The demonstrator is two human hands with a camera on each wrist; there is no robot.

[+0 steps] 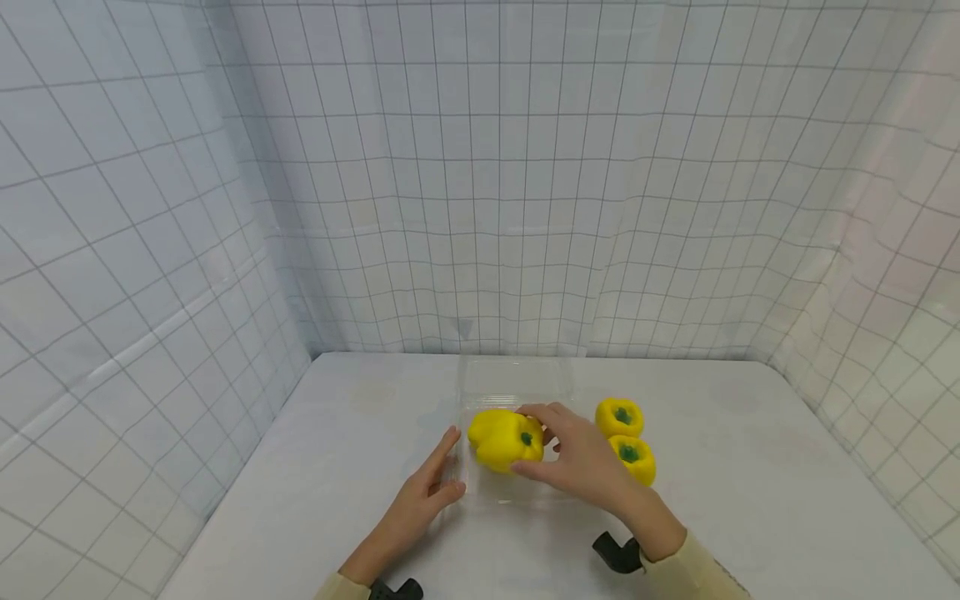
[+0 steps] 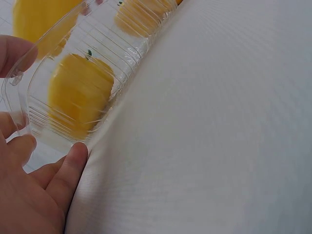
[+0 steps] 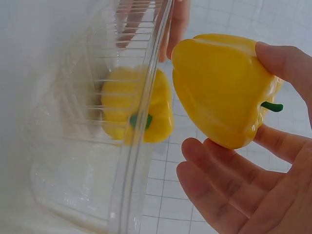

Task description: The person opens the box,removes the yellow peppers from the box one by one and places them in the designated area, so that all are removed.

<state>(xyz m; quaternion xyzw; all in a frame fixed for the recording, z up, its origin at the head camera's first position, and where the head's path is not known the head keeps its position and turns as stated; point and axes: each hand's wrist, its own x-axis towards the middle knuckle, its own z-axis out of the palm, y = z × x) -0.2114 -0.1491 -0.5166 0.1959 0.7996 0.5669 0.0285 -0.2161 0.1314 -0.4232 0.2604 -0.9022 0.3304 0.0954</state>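
Observation:
In my right hand (image 1: pixel 573 450) is a yellow bell pepper (image 3: pixel 222 90), gripped between thumb and fingers at its stem end. It is raised over a clear plastic box (image 1: pixel 506 500). Through the box's ribbed wall, the left wrist view shows another yellow bell pepper (image 2: pixel 80 95) inside; in the head view the raised pepper largely hides it. My left hand (image 1: pixel 420 500) is at the box's left front corner, its fingers nearly straight. Its thumb and fingertips touch the clear wall and rim on either side of that corner.
Two more yellow bell peppers, a far one (image 1: pixel 619 417) and a near one (image 1: pixel 633 460), stand on the white table (image 1: pixel 360 417) right of the box. The clear lid (image 1: pixel 516 377) lies folded back behind it. Gridded white curtains (image 1: pixel 502 208) enclose the table's back and sides.

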